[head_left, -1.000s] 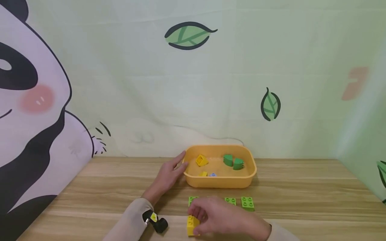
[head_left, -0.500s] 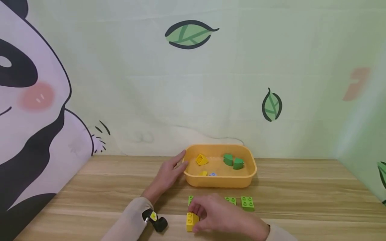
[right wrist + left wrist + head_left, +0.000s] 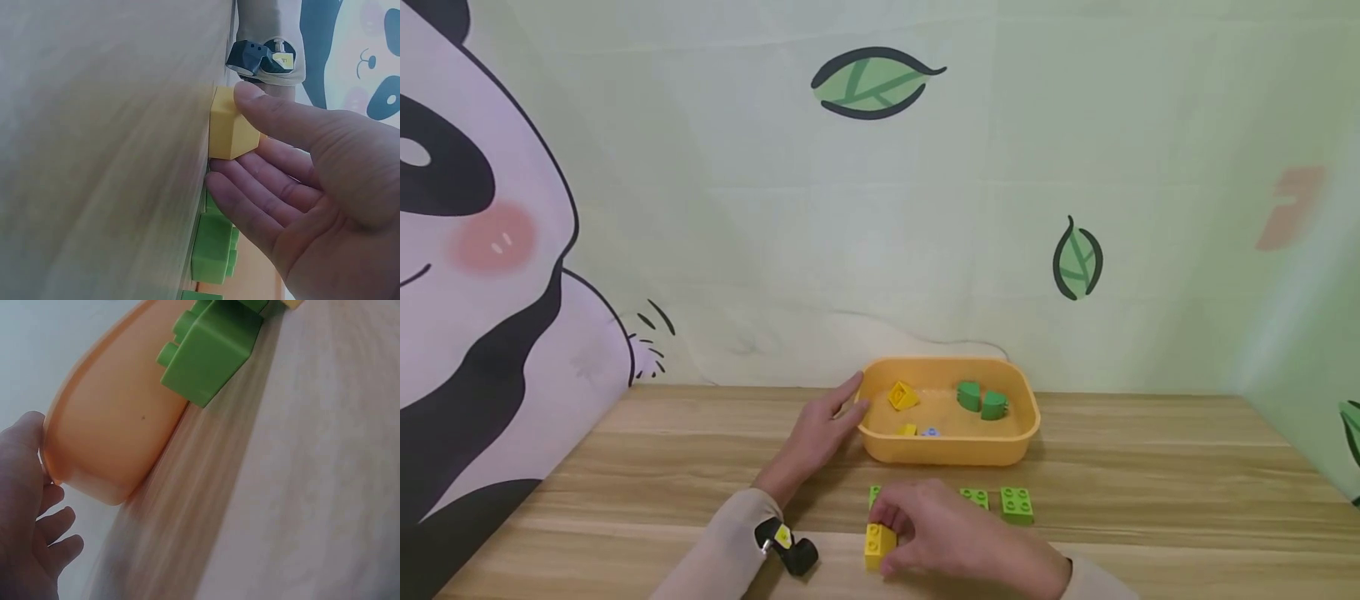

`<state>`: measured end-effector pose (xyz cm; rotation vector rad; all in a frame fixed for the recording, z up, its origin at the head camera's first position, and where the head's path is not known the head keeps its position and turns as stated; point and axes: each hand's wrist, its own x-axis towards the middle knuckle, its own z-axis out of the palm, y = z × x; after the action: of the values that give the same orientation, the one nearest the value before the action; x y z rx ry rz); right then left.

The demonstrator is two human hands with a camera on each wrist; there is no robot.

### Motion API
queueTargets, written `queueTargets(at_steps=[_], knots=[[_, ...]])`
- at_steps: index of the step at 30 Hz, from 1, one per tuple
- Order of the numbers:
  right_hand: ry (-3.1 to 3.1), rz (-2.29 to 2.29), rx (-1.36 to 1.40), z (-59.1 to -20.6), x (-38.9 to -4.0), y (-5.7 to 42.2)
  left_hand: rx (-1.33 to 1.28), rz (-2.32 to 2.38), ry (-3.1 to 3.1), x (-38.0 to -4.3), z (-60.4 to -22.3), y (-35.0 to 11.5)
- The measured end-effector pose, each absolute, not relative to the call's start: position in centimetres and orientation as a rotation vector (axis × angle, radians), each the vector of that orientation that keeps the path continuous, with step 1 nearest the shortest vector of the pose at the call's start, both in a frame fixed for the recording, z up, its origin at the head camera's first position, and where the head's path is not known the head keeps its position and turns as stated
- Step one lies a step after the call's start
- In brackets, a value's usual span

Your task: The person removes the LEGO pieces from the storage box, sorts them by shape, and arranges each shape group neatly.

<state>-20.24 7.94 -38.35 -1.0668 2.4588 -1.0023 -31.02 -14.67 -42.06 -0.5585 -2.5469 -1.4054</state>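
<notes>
My right hand (image 3: 951,533) pinches a yellow toy building brick (image 3: 878,547) with a sloped side, between thumb and fingers. In the right wrist view the thumb lies on one face of this brick (image 3: 228,125) and the fingers are at its other side. It stands low at the tabletop, just in front of a row of light-green bricks (image 3: 1017,505), partly hidden by my hand. My left hand (image 3: 817,433) rests against the left end of the orange tray (image 3: 943,452), with thumb and forefinger touching its rim; its other fingers are loosely bent in the left wrist view.
Inside the tray lie a yellow sloped brick (image 3: 902,397), two dark-green leaf-like pieces (image 3: 993,406), and a yellow and a blue piece (image 3: 931,432) near the front wall. A panda-printed cloth (image 3: 760,208) hangs behind the wooden table (image 3: 1150,500).
My right hand has slid the yellow brick a little away from me, closer to the green row. The left hand stays at the tray.
</notes>
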Motion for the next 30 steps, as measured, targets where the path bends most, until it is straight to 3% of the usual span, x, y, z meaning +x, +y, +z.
queueTargets(at_steps=[30], knots=[[2.459,-0.974,-1.102,-38.31,-20.44,8.01,-0.555,-1.386,-2.573,-30.92,-41.86,-14.65]])
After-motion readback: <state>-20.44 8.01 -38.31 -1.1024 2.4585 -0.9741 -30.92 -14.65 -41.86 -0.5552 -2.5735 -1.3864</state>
